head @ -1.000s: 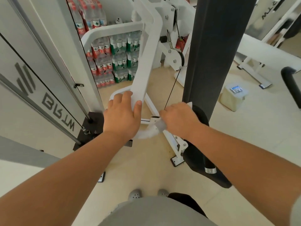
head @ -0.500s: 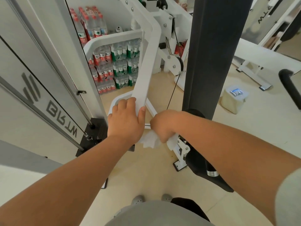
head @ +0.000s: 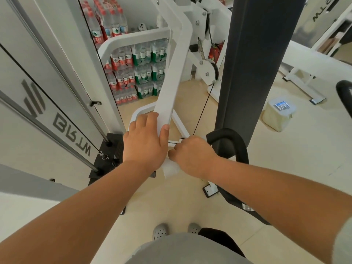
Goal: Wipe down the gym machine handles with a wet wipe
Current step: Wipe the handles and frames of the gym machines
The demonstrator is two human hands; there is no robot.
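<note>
A white metal machine arm (head: 171, 77) slopes down from the top centre toward me. My left hand (head: 145, 141) grips its lower end, thumb on the right edge. My right hand (head: 192, 156) is closed on a white wet wipe (head: 170, 169), which hangs crumpled below the fist, just under the arm's end and touching my left hand. A black padded handle (head: 230, 139) curves around right behind my right wrist. The part of the machine under both hands is hidden.
A dark grey upright column (head: 253, 63) stands right of the arm, with a thin black cable (head: 203, 109) beside it. Stacked packs of water bottles (head: 137, 73) fill the back. A wipe tub (head: 279, 115) sits on the floor at right. Guide rods and weight stack (head: 112, 149) are at left.
My right hand has moved left and closer to my left hand, drawing the wipe along under the arm's end. The black padded handle is now uncovered. The left hand keeps its grip.
</note>
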